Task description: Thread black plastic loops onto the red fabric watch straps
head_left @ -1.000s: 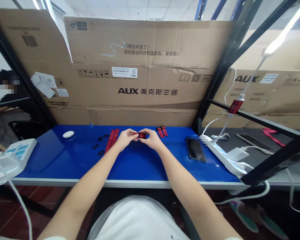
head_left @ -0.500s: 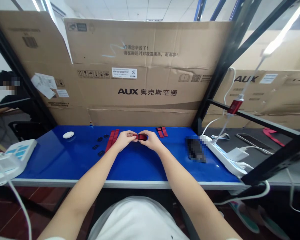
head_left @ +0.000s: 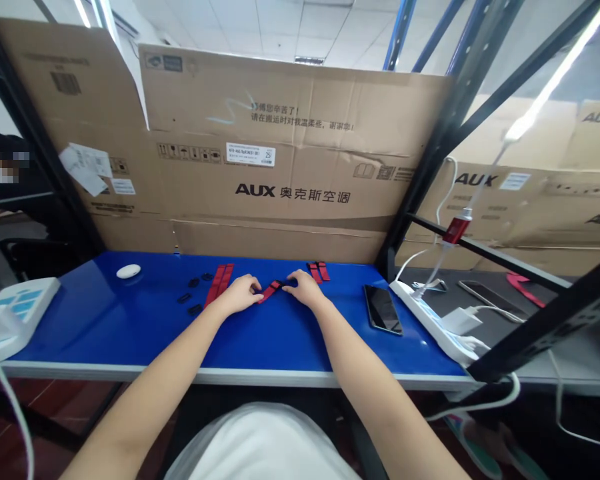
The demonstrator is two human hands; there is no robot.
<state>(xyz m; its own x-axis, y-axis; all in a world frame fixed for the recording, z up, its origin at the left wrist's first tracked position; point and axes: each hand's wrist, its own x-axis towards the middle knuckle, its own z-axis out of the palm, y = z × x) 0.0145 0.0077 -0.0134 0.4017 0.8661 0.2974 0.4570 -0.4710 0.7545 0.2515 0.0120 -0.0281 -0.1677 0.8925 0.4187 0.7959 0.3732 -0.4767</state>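
Between my hands, a short red strap point(head_left: 270, 291) slants up to the right, with a black buckle point(head_left: 279, 284) at its upper end. My left hand point(head_left: 244, 293) has its fingers curled and its thumb at the strap's lower end. The thumb and fingers of my right hand point(head_left: 304, 289) pinch at the buckle end, partly hiding it. Longer red straps point(head_left: 220, 283) lie just left of my left hand, beside several loose black buckles point(head_left: 194, 309). Beyond my right hand are two short red straps with black pieces point(head_left: 319, 271).
A phone point(head_left: 383, 309) lies on the blue tabletop point(head_left: 285, 347) at right, near a white power strip point(head_left: 433, 323). At left are a white oval object point(head_left: 129, 271) and another power strip point(head_left: 23, 313). Cardboard point(head_left: 290, 160) stands along the back; a person point(head_left: 10, 173) sits far left.
The strap between my hands has turned from nearly level to slanting, and more of its red length shows. My hands have moved slightly apart. The camera view has shifted a little.
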